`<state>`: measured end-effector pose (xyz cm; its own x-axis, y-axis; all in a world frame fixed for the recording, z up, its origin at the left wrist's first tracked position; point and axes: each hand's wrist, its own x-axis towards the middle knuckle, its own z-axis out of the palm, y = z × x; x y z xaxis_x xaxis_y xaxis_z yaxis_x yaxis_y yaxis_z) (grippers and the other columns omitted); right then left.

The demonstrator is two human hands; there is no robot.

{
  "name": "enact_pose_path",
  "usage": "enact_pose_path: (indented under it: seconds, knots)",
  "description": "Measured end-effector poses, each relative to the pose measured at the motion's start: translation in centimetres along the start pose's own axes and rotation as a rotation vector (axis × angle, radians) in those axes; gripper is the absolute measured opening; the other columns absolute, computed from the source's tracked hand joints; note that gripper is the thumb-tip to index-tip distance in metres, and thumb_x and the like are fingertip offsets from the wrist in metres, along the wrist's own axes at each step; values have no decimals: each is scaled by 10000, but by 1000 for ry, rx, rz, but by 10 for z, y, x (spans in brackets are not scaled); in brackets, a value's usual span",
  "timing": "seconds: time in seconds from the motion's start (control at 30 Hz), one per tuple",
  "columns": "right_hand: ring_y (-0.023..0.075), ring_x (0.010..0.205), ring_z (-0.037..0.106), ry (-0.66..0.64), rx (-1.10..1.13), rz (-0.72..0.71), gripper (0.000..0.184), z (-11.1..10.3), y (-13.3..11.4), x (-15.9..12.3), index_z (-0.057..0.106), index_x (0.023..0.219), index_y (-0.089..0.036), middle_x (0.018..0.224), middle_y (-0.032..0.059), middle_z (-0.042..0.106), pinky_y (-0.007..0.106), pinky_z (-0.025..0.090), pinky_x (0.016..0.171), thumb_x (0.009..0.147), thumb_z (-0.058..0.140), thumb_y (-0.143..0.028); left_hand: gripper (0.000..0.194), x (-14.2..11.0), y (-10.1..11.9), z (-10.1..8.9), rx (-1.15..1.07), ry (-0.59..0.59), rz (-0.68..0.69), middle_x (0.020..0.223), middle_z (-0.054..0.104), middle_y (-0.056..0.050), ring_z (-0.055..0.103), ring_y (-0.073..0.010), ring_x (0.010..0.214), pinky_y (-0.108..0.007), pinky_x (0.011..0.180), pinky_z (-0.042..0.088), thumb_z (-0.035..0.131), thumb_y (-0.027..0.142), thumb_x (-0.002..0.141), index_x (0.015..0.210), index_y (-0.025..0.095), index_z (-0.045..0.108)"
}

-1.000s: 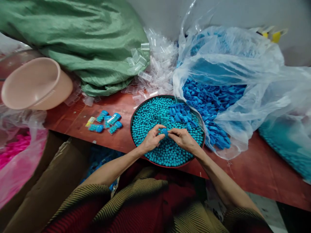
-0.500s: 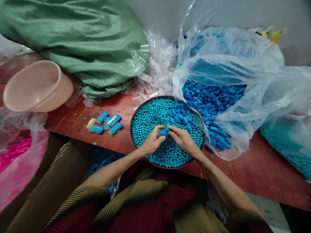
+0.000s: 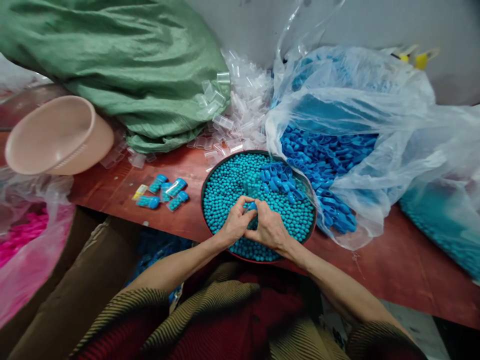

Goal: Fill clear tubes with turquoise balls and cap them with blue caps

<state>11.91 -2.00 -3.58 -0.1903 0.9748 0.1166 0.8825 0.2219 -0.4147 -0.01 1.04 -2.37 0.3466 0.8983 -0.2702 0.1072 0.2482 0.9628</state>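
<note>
Over a round tray (image 3: 203, 207) of turquoise beads (image 3: 225, 180), my two hands meet with closed fingers. My left hand (image 3: 235, 222) and my right hand (image 3: 270, 227) both grip a small container with a blue cap (image 3: 252, 206), mostly hidden by the fingers. Loose blue caps (image 3: 279, 177) lie in a heap on the beads just beyond my right hand. Left of the tray, on the red table, are several filled clear containers with blue caps (image 3: 176, 187) and a small yellow piece (image 3: 140, 192).
Empty clear containers (image 3: 243, 115) are piled behind the tray, beside a green sack (image 3: 150, 75). A plastic bag (image 3: 405, 135) spills more blue caps at right. A pink basin (image 3: 52, 135) stands at left on the red table (image 3: 112, 190), above a cardboard box (image 3: 90, 270).
My right hand has shifted left and closed in against my left hand, its thumb now lower, around the capped container. The blue cap is more covered than before.
</note>
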Motion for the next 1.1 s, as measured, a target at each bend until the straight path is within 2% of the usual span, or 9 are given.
enact_pose_path:
  seconds: [0.13, 0.27, 0.4, 0.5, 0.57, 0.67, 0.77, 0.9, 1.1]
  knots:
    - [293, 825, 639, -80, -14, 13, 749, -4, -11, 1, 409, 1274, -22, 1054, 211, 586, 374, 517, 610, 740, 600, -511, 166, -2, 0, -5, 133, 27, 48, 568, 374, 80, 332, -67, 498, -195, 489, 278, 544, 259, 795, 936, 179, 506]
    - [261, 918, 643, -190, 44, -80, 680, -12, -9, 5, 341, 1380, -99, 1152, 176, 605, 346, 504, 692, 842, 526, -471, 237, -10, 6, -43, 303, 10, 102, 665, 496, 44, 444, -95, 576, -217, 559, 375, 496, 310, 825, 1019, 175, 513]
    - [198, 902, 648, -120, 60, 54, 291, -27, 24, 10, 613, 1102, -192, 991, 68, 699, 279, 456, 753, 911, 461, -352, 391, -22, 16, -113, 534, 284, 185, 876, 599, -24, 556, -153, 755, -287, 706, 452, 472, 390, 837, 1165, 181, 503]
    - [196, 830, 646, -14, -84, 249, 283, -43, 56, 12, 663, 931, -193, 879, 58, 708, 265, 420, 679, 928, 413, -326, 405, -27, 19, -155, 866, 534, 143, 890, 615, -63, 578, -215, 818, -364, 777, 456, 466, 381, 827, 1166, 172, 538]
    - [200, 839, 635, 11, -209, 329, 294, -54, 73, 13, 657, 993, -195, 917, 67, 700, 262, 392, 632, 929, 391, -302, 377, -26, 18, -162, 1071, 700, 198, 956, 616, -109, 571, -263, 917, -415, 847, 433, 469, 347, 828, 1140, 157, 562]
    - [187, 846, 618, -138, -380, 273, 365, -64, 87, 14, 603, 1166, -242, 1007, 66, 667, 255, 342, 566, 916, 344, -186, 285, -18, 15, -136, 1132, 688, 362, 972, 624, -111, 572, -254, 942, -394, 860, 437, 423, 301, 865, 1044, 156, 590]
    - [176, 788, 610, -356, -509, 164, 448, -66, 92, 18, 582, 1209, -284, 993, 67, 643, 259, 315, 540, 896, 312, -113, 242, -2, 11, -86, 1052, 357, 442, 986, 630, -75, 593, -201, 896, -317, 800, 468, 420, 272, 887, 1037, 176, 585]
    - [179, 742, 612, -418, -543, 130, 388, -58, 95, 22, 617, 1143, -270, 966, 68, 652, 270, 334, 556, 908, 334, -150, 281, 23, 5, -34, 1036, 87, 356, 1102, 598, -86, 598, -214, 946, -310, 794, 470, 475, 278, 885, 1144, 188, 539]
    - [186, 778, 614, -359, -417, 71, 326, -49, 76, 12, 636, 1134, -267, 952, 64, 642, 261, 370, 571, 929, 383, -257, 282, 44, -4, -16, 965, -15, 286, 1097, 610, -79, 600, -236, 954, -345, 838, 452, 540, 282, 859, 1128, 201, 522]
